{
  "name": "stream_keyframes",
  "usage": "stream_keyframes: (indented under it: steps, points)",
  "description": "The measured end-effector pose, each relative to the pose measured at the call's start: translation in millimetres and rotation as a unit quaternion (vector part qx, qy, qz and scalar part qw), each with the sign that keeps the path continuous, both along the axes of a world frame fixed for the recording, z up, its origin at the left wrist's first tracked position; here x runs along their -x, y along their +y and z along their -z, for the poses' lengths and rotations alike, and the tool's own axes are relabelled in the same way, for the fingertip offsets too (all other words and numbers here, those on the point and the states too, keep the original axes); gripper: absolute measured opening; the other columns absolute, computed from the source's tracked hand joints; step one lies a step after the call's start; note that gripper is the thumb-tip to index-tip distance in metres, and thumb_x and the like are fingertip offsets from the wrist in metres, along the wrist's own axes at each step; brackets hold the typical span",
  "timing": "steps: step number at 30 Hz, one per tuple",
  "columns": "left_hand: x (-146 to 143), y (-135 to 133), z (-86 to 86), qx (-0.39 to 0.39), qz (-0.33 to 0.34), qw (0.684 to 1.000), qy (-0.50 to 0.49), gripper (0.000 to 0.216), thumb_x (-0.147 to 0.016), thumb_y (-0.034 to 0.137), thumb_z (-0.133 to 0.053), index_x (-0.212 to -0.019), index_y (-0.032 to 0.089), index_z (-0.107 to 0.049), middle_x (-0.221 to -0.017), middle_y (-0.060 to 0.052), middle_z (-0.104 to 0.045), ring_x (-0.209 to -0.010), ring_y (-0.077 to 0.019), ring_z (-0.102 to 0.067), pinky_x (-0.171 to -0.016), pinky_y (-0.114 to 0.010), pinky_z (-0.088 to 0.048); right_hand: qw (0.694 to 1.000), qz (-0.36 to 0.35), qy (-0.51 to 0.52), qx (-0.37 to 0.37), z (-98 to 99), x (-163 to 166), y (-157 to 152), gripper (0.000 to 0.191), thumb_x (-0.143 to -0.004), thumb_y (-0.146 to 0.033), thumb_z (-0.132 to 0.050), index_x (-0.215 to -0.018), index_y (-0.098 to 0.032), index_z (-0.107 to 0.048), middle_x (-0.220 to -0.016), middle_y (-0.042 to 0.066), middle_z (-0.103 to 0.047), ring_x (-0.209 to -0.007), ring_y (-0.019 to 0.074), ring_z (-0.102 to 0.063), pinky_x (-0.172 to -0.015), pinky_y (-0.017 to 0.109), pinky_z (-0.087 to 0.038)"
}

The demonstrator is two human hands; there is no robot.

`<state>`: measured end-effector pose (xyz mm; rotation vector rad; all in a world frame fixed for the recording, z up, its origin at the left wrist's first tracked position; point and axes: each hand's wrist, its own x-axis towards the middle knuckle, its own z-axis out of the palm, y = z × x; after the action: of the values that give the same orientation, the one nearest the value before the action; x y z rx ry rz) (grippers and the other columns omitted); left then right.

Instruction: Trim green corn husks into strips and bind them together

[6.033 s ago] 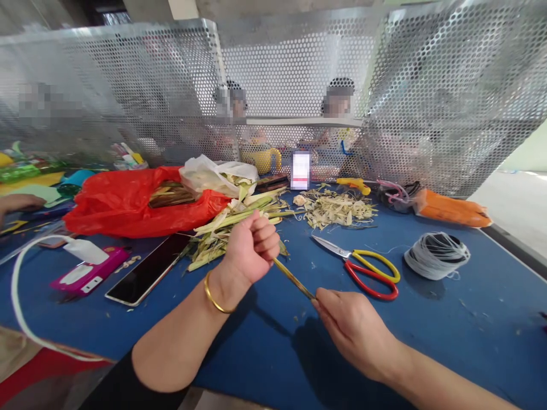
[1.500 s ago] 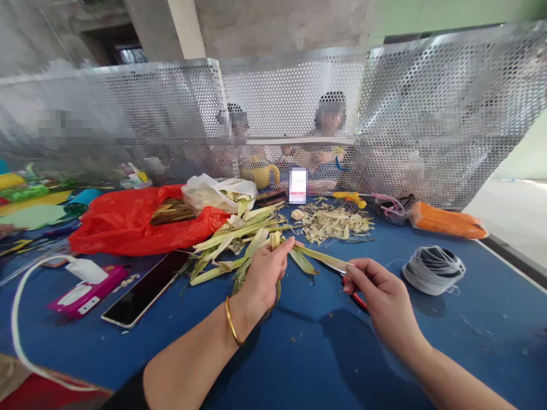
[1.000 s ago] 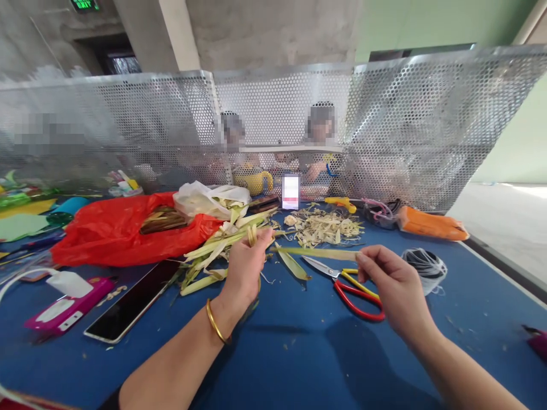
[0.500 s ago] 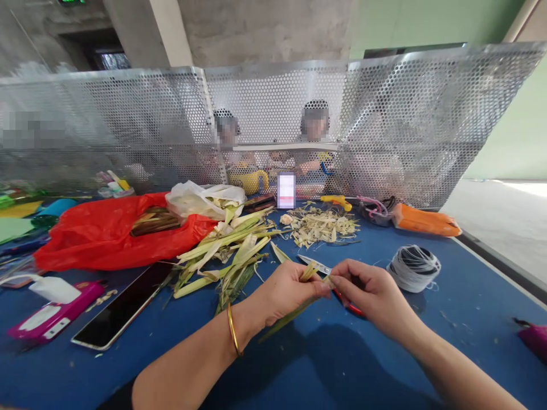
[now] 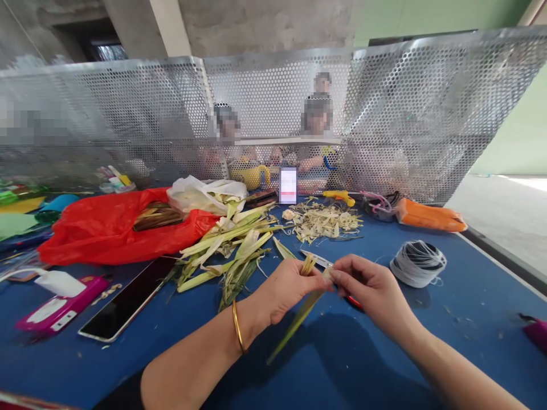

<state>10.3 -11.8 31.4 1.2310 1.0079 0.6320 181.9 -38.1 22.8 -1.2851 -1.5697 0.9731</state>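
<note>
Both my hands meet over the blue table (image 5: 384, 364), pinching one green leaf strip (image 5: 294, 327). My left hand (image 5: 286, 290), with a gold bangle on its wrist, is closed on the strip's folded upper end. My right hand (image 5: 370, 287) pinches the same end from the right. The strip's free length hangs down and left below my hands. A pile of green and pale leaves (image 5: 231, 245) lies just behind my left hand. Scissors (image 5: 314, 259) with red and yellow handles lie partly hidden under my right hand.
A red plastic bag (image 5: 106, 228) and a white bag (image 5: 205, 193) lie at the back left. A dark phone (image 5: 123, 299) and a pink device (image 5: 60, 307) sit at the left. Leaf scraps (image 5: 325, 219), a grey thread coil (image 5: 417, 262) and an orange object (image 5: 429, 215) lie at the right. Other people sit behind a perforated metal screen (image 5: 405, 114).
My hands came together from holding the strip stretched apart. They now pinch its folded end close together, and the free length has swung down to the left.
</note>
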Motion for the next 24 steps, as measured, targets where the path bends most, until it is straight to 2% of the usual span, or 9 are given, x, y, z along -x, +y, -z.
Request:
stream_keyframes:
  steps: [3,9,13,15,17,19,21,22,24]
  points:
    - [-0.3,-0.8,-0.9,0.028,0.036,0.999,-0.002,0.031,-0.062,0.044,-0.077,-0.068,0.015,-0.066,-0.046,0.009,-0.035,-0.043,-0.0046,-0.021,-0.043,-0.025,-0.012,1.0,0.006,0.028,-0.003,0.4,-0.8,0.5,0.026,-0.08,-0.043,-0.062,-0.077,-0.017,-0.063,-0.061,-0.001,-0.061,-0.057,0.0126,-0.055,-0.054,0.023,-0.044]
    - [-1.3,0.7,3.3,0.053,0.008,0.998,-0.04,0.035,-0.06,0.047,-0.078,-0.064,0.014,-0.065,-0.044,0.009,-0.038,-0.039,-0.0033,-0.023,-0.041,-0.023,-0.013,1.0,0.027,-0.003,0.004,-2.5,0.5,-0.7,0.028,-0.081,-0.043,-0.061,-0.076,-0.016,-0.065,-0.061,0.0,-0.062,-0.054,0.0126,-0.053,-0.051,0.024,-0.041]
    - [3.6,8.9,1.9,0.144,-0.017,0.985,-0.088,0.03,-0.056,0.037,-0.083,-0.07,0.015,-0.069,-0.057,0.001,-0.059,-0.046,-0.0071,-0.046,-0.043,-0.02,-0.029,0.999,0.019,-0.031,-0.004,-3.8,-3.0,2.5,0.033,-0.087,-0.046,-0.05,-0.085,-0.017,-0.065,-0.067,0.001,-0.063,-0.057,0.0136,-0.057,-0.055,0.025,-0.043]
    - [8.9,15.5,-2.4,0.175,-0.048,0.979,-0.098,0.029,-0.056,0.035,-0.082,-0.074,0.016,-0.07,-0.061,0.001,-0.063,-0.05,-0.0087,-0.051,-0.045,-0.019,-0.034,0.991,0.004,-0.134,-0.025,-3.6,-10.5,6.7,0.028,-0.089,-0.041,-0.047,-0.093,-0.019,-0.064,-0.075,0.002,-0.066,-0.064,0.015,-0.06,-0.057,0.025,-0.043]
    - [15.4,22.4,-7.0,0.196,-0.095,0.971,-0.102,0.026,-0.056,0.031,-0.082,-0.073,0.016,-0.07,-0.052,0.004,-0.056,-0.044,-0.0062,-0.045,-0.043,-0.018,-0.032,0.943,-0.003,-0.329,-0.051,-1.8,-20.4,11.5,0.021,-0.087,-0.029,-0.049,-0.099,-0.02,-0.063,-0.086,0.004,-0.067,-0.071,0.0174,-0.062,-0.06,0.026,-0.042]
    - [21.7,28.3,-9.4,0.203,-0.138,0.963,-0.112,0.024,-0.055,0.027,-0.083,-0.071,0.015,-0.069,-0.047,0.007,-0.05,-0.039,-0.0038,-0.037,-0.04,-0.017,-0.028,0.855,-0.001,-0.516,-0.053,2.1,-29.7,15.6,0.025,-0.08,-0.017,-0.052,-0.104,-0.016,-0.061,-0.096,0.01,-0.066,-0.076,0.021,-0.062,-0.063,0.029,-0.041]
    - [26.5,32.5,-8.8,0.197,-0.162,0.958,-0.126,0.024,-0.056,0.026,-0.083,-0.071,0.015,-0.069,-0.046,0.007,-0.047,-0.039,-0.0028,-0.035,-0.039,-0.016,-0.025,0.79,-0.023,-0.611,-0.036,7.1,-35.6,18.3,0.032,-0.075,-0.01,-0.052,-0.106,-0.013,-0.059,-0.099,0.014,-0.064,-0.083,0.0245,-0.062,-0.067,0.031,-0.041]
    - [28.4,33.9,-7.8,0.192,-0.169,0.957,-0.134,0.024,-0.056,0.026,-0.083,-0.072,0.014,-0.07,-0.046,0.007,-0.046,-0.039,-0.0028,-0.036,-0.039,-0.016,-0.025,0.775,-0.037,-0.63,-0.028,9.5,-37.0,19.1,0.033,-0.074,-0.008,-0.051,-0.105,-0.012,-0.059,-0.098,0.014,-0.063,-0.086,0.0256,-0.062,-0.068,0.031,-0.041]
    - [31.9,36.1,-6.3,0.181,-0.175,0.957,-0.147,0.025,-0.056,0.028,-0.083,-0.074,0.014,-0.071,-0.045,0.008,-0.042,-0.039,-0.0021,-0.033,-0.038,-0.015,-0.022,0.768,-0.053,-0.638,-0.021,12.7,-37.4,19.8,0.034,-0.074,-0.007,-0.05,-0.106,-0.012,-0.058,-0.097,0.014,-0.063,-0.089,0.0263,-0.062,-0.07,0.031,-0.041]
